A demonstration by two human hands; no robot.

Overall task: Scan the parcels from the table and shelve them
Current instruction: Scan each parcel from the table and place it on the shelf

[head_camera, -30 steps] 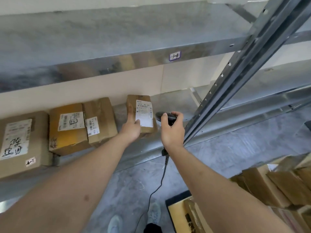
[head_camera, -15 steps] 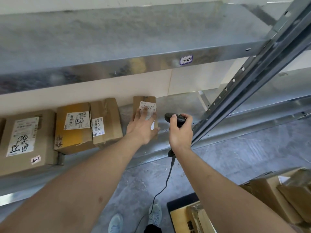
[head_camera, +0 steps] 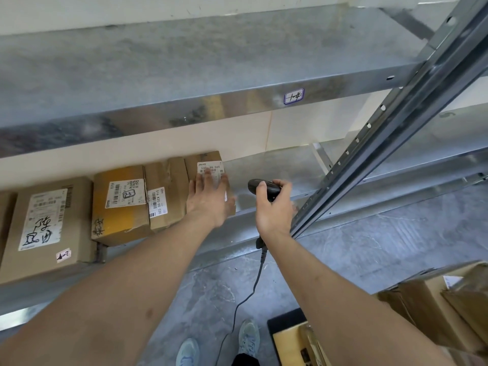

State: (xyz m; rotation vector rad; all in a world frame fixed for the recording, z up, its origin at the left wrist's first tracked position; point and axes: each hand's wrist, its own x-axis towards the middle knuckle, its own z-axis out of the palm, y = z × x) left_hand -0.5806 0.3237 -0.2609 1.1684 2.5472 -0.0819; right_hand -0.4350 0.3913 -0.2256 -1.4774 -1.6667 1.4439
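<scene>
Our right hand (head_camera: 274,210) keeps grip closed around black scanner (head_camera: 264,188), cable (head_camera: 253,283) hanging toward floor. Our left hand (head_camera: 210,199) lies flat, fingers spread, grip wide, on small parcel (head_camera: 208,165) on lower shelf (head_camera: 277,170). Parcel sits at right end of row, touching neighbouring parcel (head_camera: 169,196). More boxes (head_camera: 422,310) lower right.

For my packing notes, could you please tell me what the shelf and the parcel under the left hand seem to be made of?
Shelf: probably galvanized steel, judging by its mottled grey sheen and reflections. Parcel: brown corrugated cardboard, matte, with a white paper label.
</scene>
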